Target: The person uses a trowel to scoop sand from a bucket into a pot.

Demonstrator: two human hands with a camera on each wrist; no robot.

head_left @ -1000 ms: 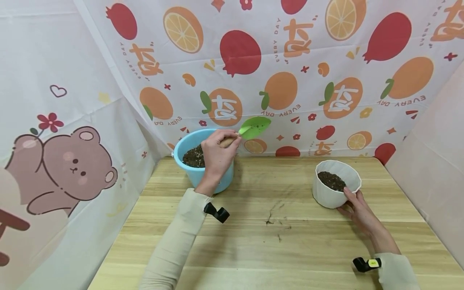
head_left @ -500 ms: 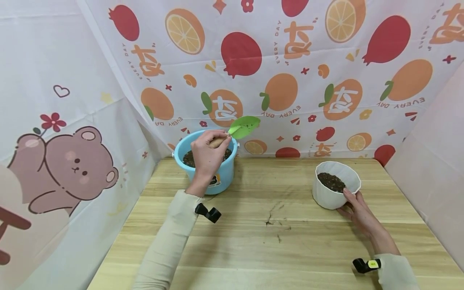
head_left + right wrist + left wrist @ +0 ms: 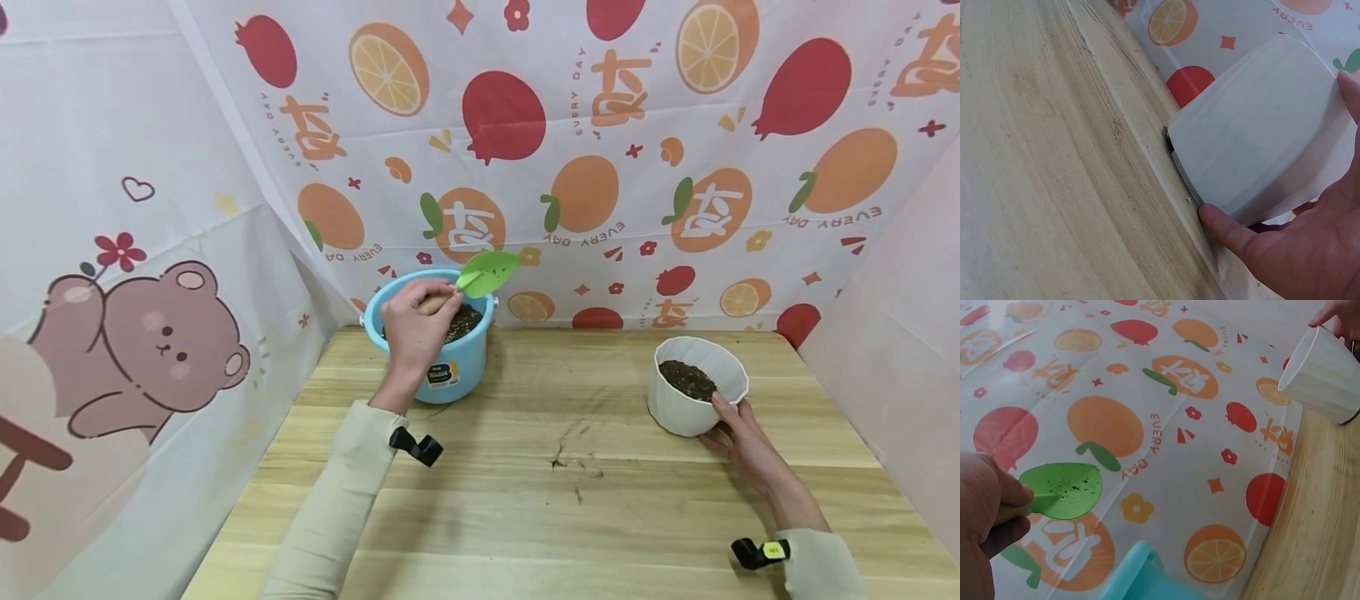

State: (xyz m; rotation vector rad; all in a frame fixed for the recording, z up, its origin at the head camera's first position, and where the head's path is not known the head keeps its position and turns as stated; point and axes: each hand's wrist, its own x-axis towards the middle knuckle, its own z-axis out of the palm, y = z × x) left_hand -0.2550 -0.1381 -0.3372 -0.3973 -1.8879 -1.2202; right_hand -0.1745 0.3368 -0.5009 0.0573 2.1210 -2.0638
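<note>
My left hand [image 3: 416,329] grips the wooden handle of a small garden trowel [image 3: 487,273], above the light blue bucket [image 3: 471,367]. The trowel's green blade points right past the bucket's rim and bears only specks of soil in the left wrist view. Dark soil [image 3: 463,323] lies inside the bucket, partly hidden by the hand. Over on the right, my right hand [image 3: 757,454] holds a white ribbed flower pot [image 3: 678,408] by its near right side, with some dark soil [image 3: 686,380] inside. In the right wrist view, one fingertip touches the pot's wall [image 3: 1260,125] near its base.
Both containers stand toward the back of the wooden table [image 3: 510,525]. Soil crumbs and smudges [image 3: 558,458] mark its middle. A fruit-print sheet [image 3: 570,108] hangs behind the table, and a bear-print sheet [image 3: 157,350] hangs on the left.
My left hand has moved left and slightly down with the trowel, uncovering more of the bucket's front and soil. The right hand and pot have stayed in place.
</note>
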